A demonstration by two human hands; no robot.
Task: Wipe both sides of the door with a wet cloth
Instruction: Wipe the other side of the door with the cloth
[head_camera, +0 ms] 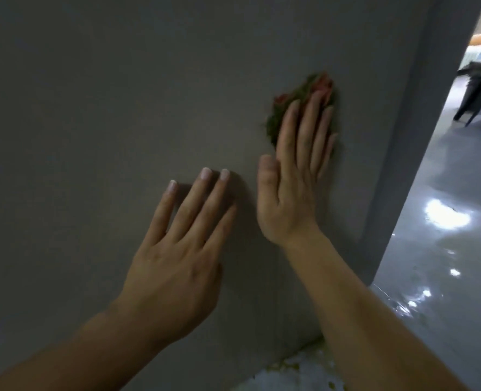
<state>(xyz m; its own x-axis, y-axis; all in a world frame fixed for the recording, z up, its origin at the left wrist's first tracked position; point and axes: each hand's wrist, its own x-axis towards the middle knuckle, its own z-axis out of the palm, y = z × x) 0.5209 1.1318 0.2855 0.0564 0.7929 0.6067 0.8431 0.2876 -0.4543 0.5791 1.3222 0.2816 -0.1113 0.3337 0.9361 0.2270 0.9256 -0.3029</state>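
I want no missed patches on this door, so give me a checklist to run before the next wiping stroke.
1. Cloth flat against the door: ok, pressed under the right hand.
2. Right hand open over the cloth, fingers extended: ok.
3. Left hand steadying the door: ok, fingertips resting bare on the panel.
4. Cloth wet enough: cannot tell.
5. Room to stroke toward the door edge: ok, the cloth sits just short of it.
6. Other side of the door wiped: cannot tell, not in view.
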